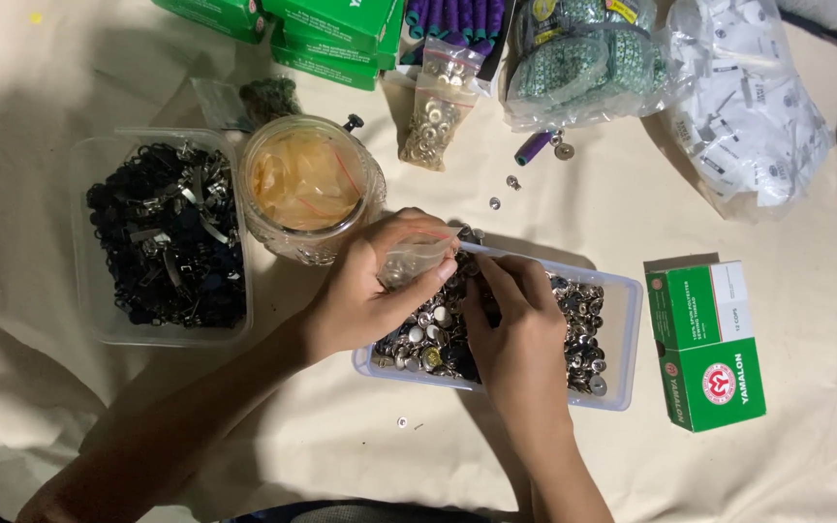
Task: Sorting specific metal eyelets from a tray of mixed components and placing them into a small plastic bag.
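My left hand [368, 291] holds a small clear plastic bag [417, 258] above a clear rectangular tray [627, 320] filled with several metal snap buttons [585, 329]. My right hand [515, 334] reaches into the tray among the buttons, fingers curled at the bag's mouth; whether it pinches any buttons is hidden.
A glass jar [307, 189] with rubber bands stands left of the hands. Further left is a clear tub of dark metal clips [169, 237]. A green and white box [709, 344] lies right. Bags of buttons [435, 116], trims [583, 58] and white tags [753, 116] line the back.
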